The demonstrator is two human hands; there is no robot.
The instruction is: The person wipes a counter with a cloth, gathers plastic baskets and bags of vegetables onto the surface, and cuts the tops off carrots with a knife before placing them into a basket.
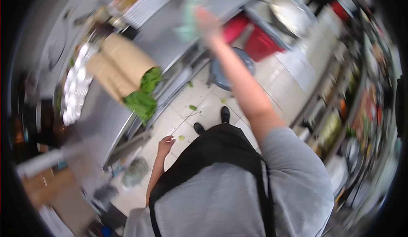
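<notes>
My right arm reaches up and forward over the metal counter (pixel 158 39). At its end my right hand (pixel 207 24) is smeared by motion, beside a blurred pale green thing (pixel 187 20) whose kind I cannot make out. Whether the hand touches it does not show clearly. Low at my side, off the counter's front edge, my left hand (pixel 166 145) hangs with loosely bent fingers apart and nothing in them. Two brown paper bundles (pixel 123 62) lie on the counter, with green leaves (pixel 142 103) sticking out of their near ends.
Stacked white cups or trays (pixel 76 84) stand behind the bundles. A white perforated basket (pixel 148 3) is at the counter's back. On the floor are a grey-blue round stool or lid (pixel 233 69), red containers (pixel 259 43) and leaf scraps (pixel 193 108). Filled shelves (pixel 327 130) line the right.
</notes>
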